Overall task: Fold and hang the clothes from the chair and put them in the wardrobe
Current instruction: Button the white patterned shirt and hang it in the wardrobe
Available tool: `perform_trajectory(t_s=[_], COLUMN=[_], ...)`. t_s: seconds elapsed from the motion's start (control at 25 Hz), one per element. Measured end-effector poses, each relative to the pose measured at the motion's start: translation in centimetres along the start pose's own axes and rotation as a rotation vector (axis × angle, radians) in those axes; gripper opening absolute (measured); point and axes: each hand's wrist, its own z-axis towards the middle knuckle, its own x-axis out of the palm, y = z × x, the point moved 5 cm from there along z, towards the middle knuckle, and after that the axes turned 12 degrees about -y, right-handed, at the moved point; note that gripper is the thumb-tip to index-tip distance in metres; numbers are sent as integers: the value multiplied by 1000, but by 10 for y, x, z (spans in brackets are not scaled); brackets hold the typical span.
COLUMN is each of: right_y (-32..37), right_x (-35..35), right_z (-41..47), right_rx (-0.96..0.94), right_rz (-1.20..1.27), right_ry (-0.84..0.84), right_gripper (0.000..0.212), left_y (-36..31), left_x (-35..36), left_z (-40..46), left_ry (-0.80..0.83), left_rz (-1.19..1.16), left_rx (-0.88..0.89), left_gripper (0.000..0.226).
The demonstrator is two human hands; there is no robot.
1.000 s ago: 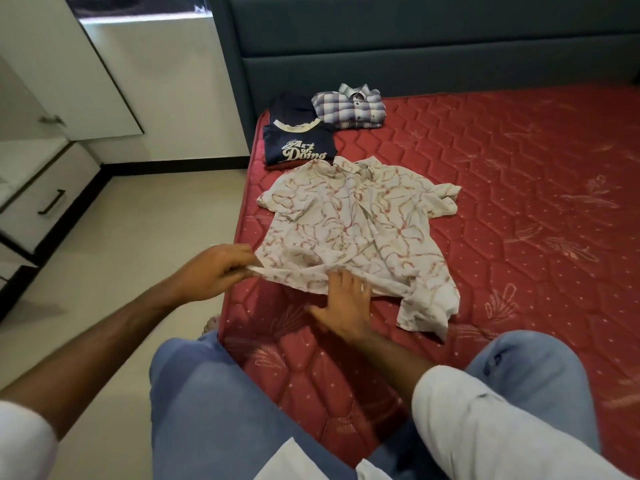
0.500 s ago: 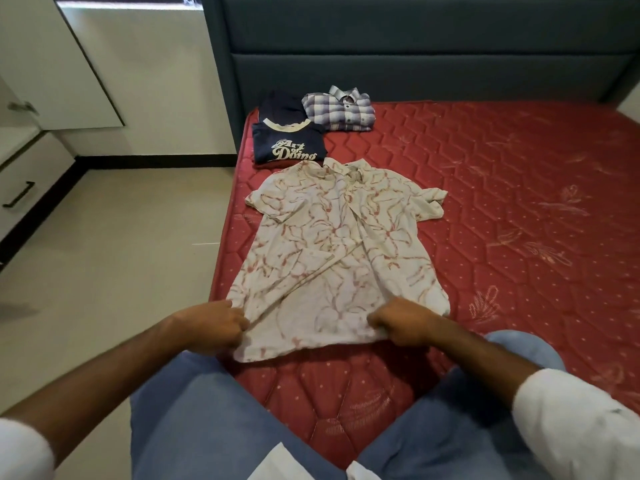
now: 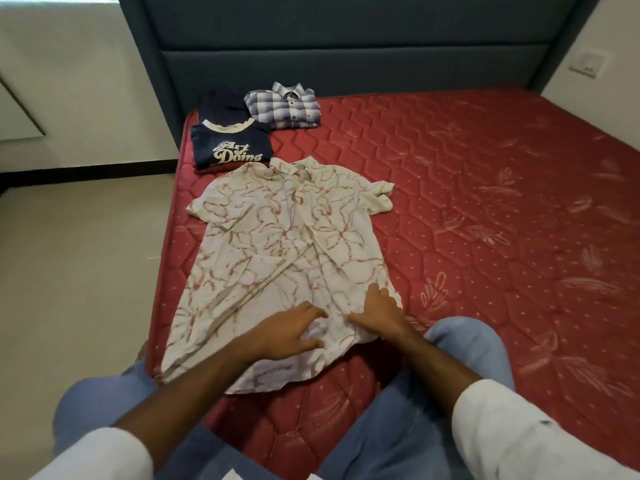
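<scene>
You've let go of the hem: your left hand (image 3: 284,332) and right hand (image 3: 379,311) now press flat, fingers spread, smoothing the floral shirt (image 3: 287,244) for folding.

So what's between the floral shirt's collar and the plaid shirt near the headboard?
In the head view, only bare red mattress separates the floral shirt from the folded plaid shirt; the navy tee sits just left.
</scene>
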Motion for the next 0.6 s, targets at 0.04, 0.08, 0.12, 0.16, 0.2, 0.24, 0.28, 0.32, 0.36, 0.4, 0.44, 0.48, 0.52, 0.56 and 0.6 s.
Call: perform_trajectory(t_s=[0.04,0.08,0.12,0.16,0.2,0.24,0.28,0.32,0.36,0.4,0.44,0.48,0.52,0.56,0.6], right_y=[-3,-3,-7,-13,-23,-36,-51,-65,-79,-89,-98,-104,-108,-112,-113], right_x=[0,-4,-9,-19,-33,-49,-65,-80,-93,-103,-111,-117,-121,-123,-126], right_z=[3,5,7,11,14,15,15,12,11,10,10,9,7,5,2], right_rx=[-27,-68,-83,-50,40,163,291,400,472,507,514,504,487,466,436], right_rz=[-3,34,108,227,373,534,694,853,1009,1147,1257,1345,1400,1434,1455], right_ry=[1,22,64,110,145,161,170,178,175,178,183,193,210,242,283], right_gripper=[72,55,43,35,28,21,14,13,17,22,25,27,30,36,43], left_y=[-9,-18,-26,-31,-37,-38,-38,-37,-38,-39,-42,-45,-50,-54,-58], left_x=[10,21,32,42,48,51,52,52,50,50,48,47,43,38,33], left_z=[7,10,11,12,11,13,15,19,24,29,37,45,54,65,75], left_ry=[24,60,94,104,93,78,59,57,60,73,103,133,129,66,-35], left_rz=[-69,-59,22,123,200,238,240,240,246,264,281,280,252,199,119], left_rx=[-61,-80,-60,-18,30,52,52,40,33,27,22,21,30,46,59], left_gripper=[69,71,69,64,59,55,51,48,45,44,43,42,40,38,37])
